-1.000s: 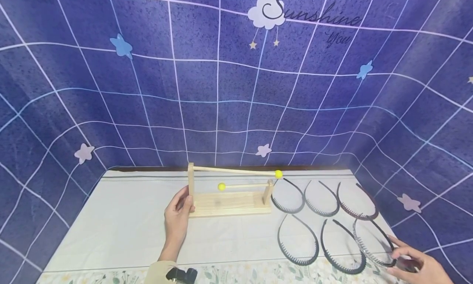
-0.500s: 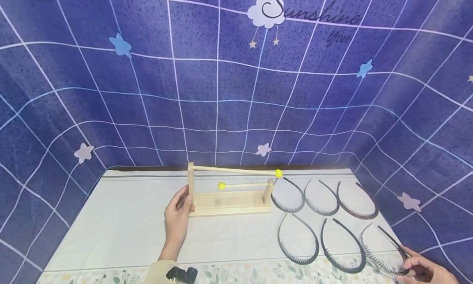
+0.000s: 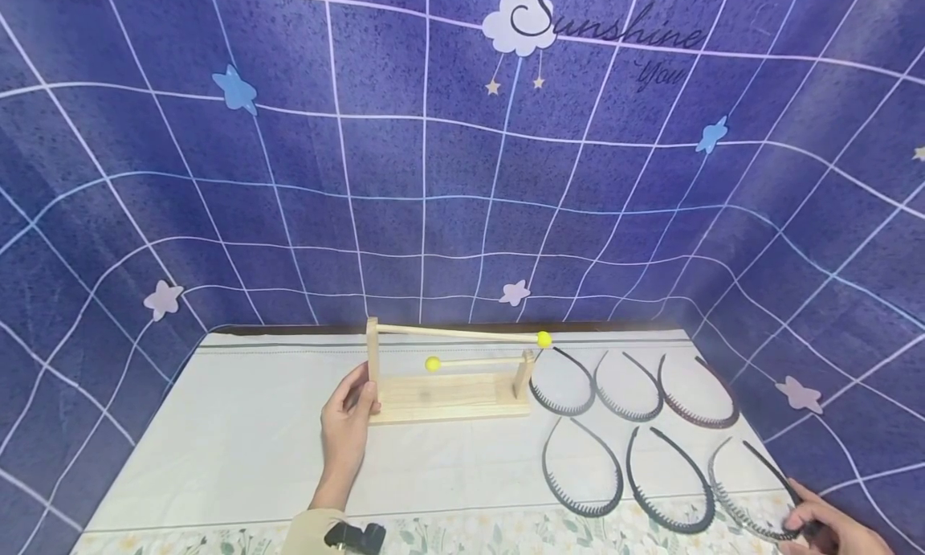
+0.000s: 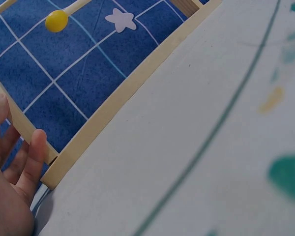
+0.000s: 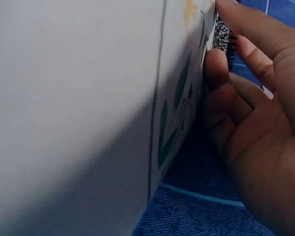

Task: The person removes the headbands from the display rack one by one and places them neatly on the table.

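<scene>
My left hand [image 3: 345, 433] grips the tall left post of a wooden stand [image 3: 462, 416] on the table. The stand has two horizontal rods tipped with yellow balls, the upper rod [image 3: 462, 334] from the tall post and the lower from a short right post. In the left wrist view, fingers and thumb lie on either side of the post [image 4: 19, 120]. At the front right corner my right hand [image 3: 831, 526] pinches the right side of a glittery silver-and-black toothed headband [image 3: 728, 503]. The right wrist view shows only a bit of that headband [image 5: 222, 38] between the fingers.
Several other dark toothed headbands lie in two rows right of the stand, among them a black headband [image 3: 672, 515] beside the glittery one. A white cloth [image 3: 238, 442] with a floral front border covers the table. Blue gridded curtain [image 3: 462, 242] encloses the back and sides.
My right hand has drawn the glittery headband right and toward the front edge, apart from the black headband it overlapped. The left hand and the stand have stayed put.
</scene>
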`<action>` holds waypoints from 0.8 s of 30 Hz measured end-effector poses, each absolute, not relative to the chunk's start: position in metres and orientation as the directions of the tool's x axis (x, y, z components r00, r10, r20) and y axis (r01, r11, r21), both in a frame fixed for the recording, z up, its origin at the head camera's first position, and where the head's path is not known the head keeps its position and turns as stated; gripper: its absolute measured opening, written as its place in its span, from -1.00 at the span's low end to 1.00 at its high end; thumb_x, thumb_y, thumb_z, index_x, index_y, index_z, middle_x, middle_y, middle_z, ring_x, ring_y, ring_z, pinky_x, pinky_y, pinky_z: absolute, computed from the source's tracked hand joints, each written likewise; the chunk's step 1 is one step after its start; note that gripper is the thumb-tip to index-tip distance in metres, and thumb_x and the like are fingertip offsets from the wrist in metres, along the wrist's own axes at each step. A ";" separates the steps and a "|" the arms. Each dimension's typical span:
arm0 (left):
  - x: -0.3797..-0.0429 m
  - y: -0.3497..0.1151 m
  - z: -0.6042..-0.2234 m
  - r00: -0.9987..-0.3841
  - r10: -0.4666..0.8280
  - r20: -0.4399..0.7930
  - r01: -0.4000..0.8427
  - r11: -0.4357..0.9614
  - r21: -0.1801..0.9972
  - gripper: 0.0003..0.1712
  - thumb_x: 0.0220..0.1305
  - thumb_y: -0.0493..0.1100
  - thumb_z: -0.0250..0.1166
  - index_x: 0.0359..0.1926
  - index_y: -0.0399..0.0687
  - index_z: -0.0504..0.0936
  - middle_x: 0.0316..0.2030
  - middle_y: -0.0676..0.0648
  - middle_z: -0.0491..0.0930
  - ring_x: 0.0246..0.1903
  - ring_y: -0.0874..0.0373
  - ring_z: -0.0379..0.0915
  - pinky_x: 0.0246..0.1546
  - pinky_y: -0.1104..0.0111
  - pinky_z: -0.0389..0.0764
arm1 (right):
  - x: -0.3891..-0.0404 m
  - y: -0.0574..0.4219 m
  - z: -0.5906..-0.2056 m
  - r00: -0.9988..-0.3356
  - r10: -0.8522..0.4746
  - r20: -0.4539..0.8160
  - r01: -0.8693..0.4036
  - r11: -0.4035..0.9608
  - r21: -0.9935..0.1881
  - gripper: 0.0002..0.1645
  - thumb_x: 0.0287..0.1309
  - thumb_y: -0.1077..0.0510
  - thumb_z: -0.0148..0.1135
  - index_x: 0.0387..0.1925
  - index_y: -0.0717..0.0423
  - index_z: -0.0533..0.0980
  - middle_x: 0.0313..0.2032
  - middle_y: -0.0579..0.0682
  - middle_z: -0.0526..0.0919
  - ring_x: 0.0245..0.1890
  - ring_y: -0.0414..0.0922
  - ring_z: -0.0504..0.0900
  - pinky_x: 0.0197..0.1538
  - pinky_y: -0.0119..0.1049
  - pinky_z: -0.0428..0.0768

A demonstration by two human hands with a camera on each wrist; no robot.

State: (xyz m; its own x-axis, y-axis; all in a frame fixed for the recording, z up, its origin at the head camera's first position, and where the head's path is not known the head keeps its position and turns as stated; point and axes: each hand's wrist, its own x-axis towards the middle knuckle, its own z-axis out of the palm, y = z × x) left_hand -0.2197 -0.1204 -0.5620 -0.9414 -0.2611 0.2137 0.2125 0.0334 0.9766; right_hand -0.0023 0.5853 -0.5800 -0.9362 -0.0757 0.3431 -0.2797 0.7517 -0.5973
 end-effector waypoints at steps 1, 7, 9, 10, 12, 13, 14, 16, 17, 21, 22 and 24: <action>-0.220 -0.121 -0.562 -0.941 -0.261 0.214 0.213 0.032 0.976 -0.47 0.68 -0.08 0.33 0.50 -0.17 0.58 0.39 -0.24 0.61 0.18 0.49 0.58 0.08 0.57 0.81 | -0.003 0.583 -0.580 -0.932 -0.069 0.356 -0.278 0.766 -0.579 -0.06 -0.34 0.56 0.69 -0.08 -0.44 0.57 0.19 -0.68 0.55 -0.64 -0.46 0.38 -0.71 -0.54 0.40; -0.219 -0.120 -0.562 -0.941 -0.265 0.209 0.211 0.024 0.977 -0.47 0.68 -0.10 0.33 0.51 -0.19 0.57 0.38 -0.26 0.61 0.16 0.49 0.60 0.06 0.57 0.81 | -0.009 0.581 -0.587 -0.890 -0.155 0.428 -0.397 0.726 -0.562 -0.20 -0.45 0.66 0.65 -0.25 -0.11 0.55 0.45 -0.80 0.20 -0.33 -0.61 0.52 -0.45 -0.82 0.45; -0.219 -0.120 -0.562 -0.941 -0.267 0.208 0.212 0.017 0.977 -0.49 0.68 -0.13 0.33 0.50 -0.21 0.58 0.37 -0.26 0.61 0.14 0.47 0.62 0.05 0.56 0.82 | -0.009 0.582 -0.587 -0.888 -0.178 0.425 -0.415 0.709 -0.570 -0.20 -0.42 0.69 0.61 -0.24 -0.10 0.55 0.48 -0.77 0.18 -0.42 -0.61 0.52 -0.52 -0.78 0.47; -0.219 -0.119 -0.561 -0.941 -0.267 0.209 0.213 0.013 0.977 -0.49 0.68 -0.15 0.32 0.50 -0.21 0.58 0.36 -0.26 0.62 0.13 0.46 0.62 0.04 0.56 0.83 | -0.009 0.582 -0.587 -0.887 -0.188 0.422 -0.422 0.703 -0.573 -0.21 -0.40 0.70 0.59 -0.24 -0.10 0.54 0.50 -0.77 0.16 -0.53 -0.63 0.41 -0.62 -0.70 0.45; -0.219 -0.119 -0.562 -0.940 -0.268 0.209 0.213 0.014 0.977 -0.51 0.68 -0.17 0.32 0.49 -0.21 0.59 0.35 -0.25 0.63 0.12 0.45 0.64 0.03 0.56 0.83 | -0.011 0.583 -0.587 -0.884 -0.210 0.418 -0.435 0.696 -0.572 -0.21 -0.38 0.70 0.55 -0.22 -0.11 0.54 0.53 -0.75 0.13 -0.60 -0.59 0.35 -0.67 -0.63 0.42; -0.219 -0.119 -0.562 -0.940 -0.268 0.211 0.215 0.015 0.977 -0.51 0.68 -0.17 0.32 0.49 -0.21 0.59 0.35 -0.25 0.63 0.12 0.45 0.64 0.03 0.55 0.83 | -0.012 0.583 -0.587 -0.881 -0.222 0.418 -0.445 0.690 -0.571 -0.20 -0.39 0.71 0.54 -0.21 -0.11 0.55 0.54 -0.73 0.14 -0.50 -0.62 0.42 -0.61 -0.68 0.44; -0.219 -0.118 -0.562 -0.940 -0.268 0.211 0.215 0.016 0.977 -0.51 0.68 -0.17 0.32 0.49 -0.20 0.59 0.35 -0.24 0.63 0.12 0.45 0.64 0.03 0.55 0.83 | -0.013 0.584 -0.587 -0.877 -0.232 0.420 -0.452 0.693 -0.562 -0.19 -0.41 0.70 0.53 -0.20 -0.13 0.56 0.54 -0.73 0.13 -0.49 -0.62 0.39 -0.59 -0.70 0.41; -0.219 -0.118 -0.562 -0.941 -0.267 0.209 0.212 0.018 0.977 -0.51 0.68 -0.16 0.32 0.49 -0.18 0.59 0.35 -0.24 0.63 0.12 0.45 0.64 0.03 0.56 0.83 | -0.014 0.585 -0.587 -0.870 -0.258 0.420 -0.472 0.683 -0.558 -0.16 -0.44 0.69 0.51 -0.16 -0.14 0.56 0.56 -0.71 0.13 -0.44 -0.62 0.39 -0.55 -0.72 0.39; -0.219 -0.118 -0.562 -0.941 -0.267 0.207 0.209 0.022 0.978 -0.51 0.68 -0.15 0.32 0.50 -0.17 0.59 0.36 -0.23 0.63 0.12 0.46 0.63 0.03 0.56 0.83 | -0.015 0.586 -0.587 -0.868 -0.270 0.417 -0.480 0.671 -0.565 -0.15 -0.45 0.69 0.49 -0.14 -0.14 0.57 0.56 -0.69 0.13 -0.43 -0.60 0.40 -0.55 -0.70 0.39; -0.220 -0.117 -0.561 -0.943 -0.262 0.204 0.206 0.020 0.978 -0.51 0.69 -0.16 0.31 0.50 -0.17 0.58 0.38 -0.24 0.62 0.12 0.48 0.62 0.03 0.57 0.83 | -0.017 0.589 -0.587 -0.858 -0.294 0.422 -0.503 0.651 -0.568 -0.10 -0.49 0.70 0.47 -0.11 -0.14 0.57 0.55 -0.67 0.14 -0.52 -0.55 0.38 -0.62 -0.61 0.37; -0.221 -0.117 -0.561 -0.943 -0.261 0.205 0.207 0.020 0.978 -0.51 0.69 -0.16 0.31 0.50 -0.17 0.58 0.38 -0.24 0.62 0.13 0.48 0.62 0.03 0.57 0.83 | -0.018 0.589 -0.587 -0.857 -0.295 0.422 -0.504 0.648 -0.571 -0.10 -0.49 0.71 0.47 -0.11 -0.14 0.57 0.55 -0.66 0.14 -0.52 -0.54 0.39 -0.63 -0.59 0.37; -0.222 -0.117 -0.561 -0.942 -0.262 0.208 0.212 0.015 0.977 -0.50 0.68 -0.15 0.32 0.50 -0.18 0.58 0.38 -0.24 0.62 0.12 0.47 0.63 0.03 0.56 0.83 | -0.019 0.589 -0.587 -0.859 -0.291 0.421 -0.501 0.650 -0.572 -0.10 -0.48 0.70 0.47 -0.09 -0.14 0.58 0.54 -0.66 0.15 -0.52 -0.53 0.40 -0.63 -0.58 0.38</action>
